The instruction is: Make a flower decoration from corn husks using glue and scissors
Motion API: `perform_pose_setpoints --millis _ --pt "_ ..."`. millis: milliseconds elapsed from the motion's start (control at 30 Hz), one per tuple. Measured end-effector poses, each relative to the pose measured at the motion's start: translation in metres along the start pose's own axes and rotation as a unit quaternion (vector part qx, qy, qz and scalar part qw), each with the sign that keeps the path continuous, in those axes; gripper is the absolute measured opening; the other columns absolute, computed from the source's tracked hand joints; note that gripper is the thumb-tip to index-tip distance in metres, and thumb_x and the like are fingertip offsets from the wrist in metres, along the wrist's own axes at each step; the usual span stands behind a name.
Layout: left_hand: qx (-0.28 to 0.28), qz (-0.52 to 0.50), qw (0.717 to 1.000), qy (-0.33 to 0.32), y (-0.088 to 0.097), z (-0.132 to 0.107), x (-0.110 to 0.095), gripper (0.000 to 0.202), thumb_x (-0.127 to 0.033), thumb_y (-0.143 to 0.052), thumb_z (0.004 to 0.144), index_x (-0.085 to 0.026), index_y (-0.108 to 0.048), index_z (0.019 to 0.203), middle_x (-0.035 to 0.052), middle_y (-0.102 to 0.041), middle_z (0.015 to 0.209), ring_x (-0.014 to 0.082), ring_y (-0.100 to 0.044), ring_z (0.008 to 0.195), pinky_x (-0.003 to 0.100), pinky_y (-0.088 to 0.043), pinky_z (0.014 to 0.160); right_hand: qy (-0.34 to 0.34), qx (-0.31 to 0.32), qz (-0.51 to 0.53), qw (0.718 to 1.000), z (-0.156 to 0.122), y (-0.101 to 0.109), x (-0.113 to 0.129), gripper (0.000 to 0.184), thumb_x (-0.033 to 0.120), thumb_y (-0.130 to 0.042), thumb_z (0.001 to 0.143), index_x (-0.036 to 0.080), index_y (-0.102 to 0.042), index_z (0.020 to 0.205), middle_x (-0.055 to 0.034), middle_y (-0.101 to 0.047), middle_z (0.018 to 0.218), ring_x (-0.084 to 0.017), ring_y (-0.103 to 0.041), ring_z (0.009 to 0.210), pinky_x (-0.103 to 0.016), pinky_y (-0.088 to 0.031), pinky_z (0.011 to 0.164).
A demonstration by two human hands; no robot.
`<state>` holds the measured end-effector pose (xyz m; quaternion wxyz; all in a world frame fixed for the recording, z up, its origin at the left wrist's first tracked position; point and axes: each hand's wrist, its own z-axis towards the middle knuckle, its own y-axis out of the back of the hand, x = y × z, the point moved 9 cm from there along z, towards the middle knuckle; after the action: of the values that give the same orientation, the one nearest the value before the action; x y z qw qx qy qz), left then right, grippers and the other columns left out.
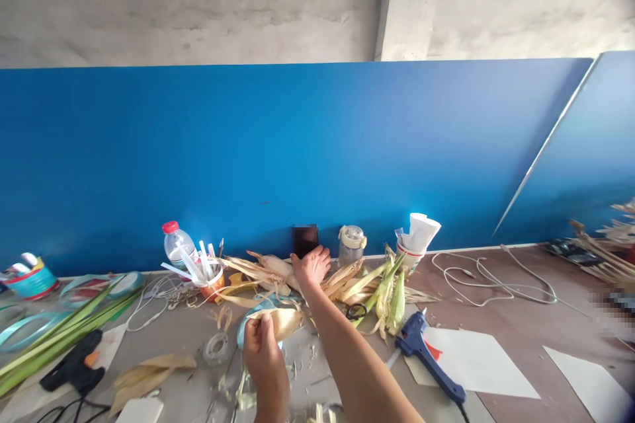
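Note:
My left hand [264, 344] pinches a pale dried corn husk [288, 322] above the middle of the table. Farther back, my right hand [311, 266] reaches out with its fingers stretched apart and nothing visible in them. Its fingers overlap the lower part of a dark, upright phone-like object [304, 238]; whether they touch it I cannot tell. Around that hand lies a heap of dry corn husks [342, 277], with greener husks [395, 301] on the right. Black-handled scissors [356, 311] rest partly under the heap. Behind the left hand, a light blue round item is mostly hidden.
A blue glue gun [429, 350] lies by white paper [481, 360] at right; a black glue gun [77, 363] lies left. Along the blue partition [297, 145] stand a bottle [177, 241], a lidded jar [352, 244] and cups. A clear tape roll [216, 347] sits left of centre.

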<state>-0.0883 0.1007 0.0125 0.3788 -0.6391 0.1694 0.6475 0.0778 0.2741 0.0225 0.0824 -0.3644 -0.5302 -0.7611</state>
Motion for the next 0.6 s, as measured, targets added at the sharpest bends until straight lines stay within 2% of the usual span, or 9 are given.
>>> perform_pose_setpoints --millis 167,333,600 --pt "0.009 0.010 1.000 0.005 -0.003 -0.003 -0.004 0.027 -0.044 -0.055 0.077 -0.018 -0.055 0.073 -0.0008 -0.056 0.066 0.0152 -0.052 0.062 0.027 -0.042 0.058 -0.003 -0.012 0.013 1.000 0.001 0.004 0.000 0.075 0.044 -0.059 0.067 -0.004 -0.040 0.122 -0.0327 -0.033 0.131 -0.039 -0.038 0.114 -0.047 -0.029 0.090" --pt "0.017 0.005 1.000 0.018 -0.003 -0.003 0.002 0.027 -0.046 -0.056 0.075 -0.019 -0.056 0.075 -0.0016 -0.056 0.068 0.0152 -0.052 0.064 0.027 -0.042 0.059 -0.007 -0.008 0.033 0.999 0.001 0.010 0.001 0.067 0.043 -0.060 0.067 0.000 -0.046 0.116 -0.0309 -0.034 0.131 -0.039 -0.040 0.113 -0.049 -0.030 0.091" --pt "0.020 0.018 1.000 0.011 -0.001 0.003 0.009 0.031 -0.049 -0.057 0.073 -0.018 -0.057 0.076 0.0004 -0.059 0.069 0.0175 -0.054 0.066 0.030 -0.044 0.063 0.008 0.036 0.059 0.998 -0.006 0.012 0.006 0.075 0.041 -0.055 0.074 -0.002 -0.030 0.130 -0.0338 -0.027 0.136 -0.045 -0.031 0.120 -0.056 -0.027 0.091"
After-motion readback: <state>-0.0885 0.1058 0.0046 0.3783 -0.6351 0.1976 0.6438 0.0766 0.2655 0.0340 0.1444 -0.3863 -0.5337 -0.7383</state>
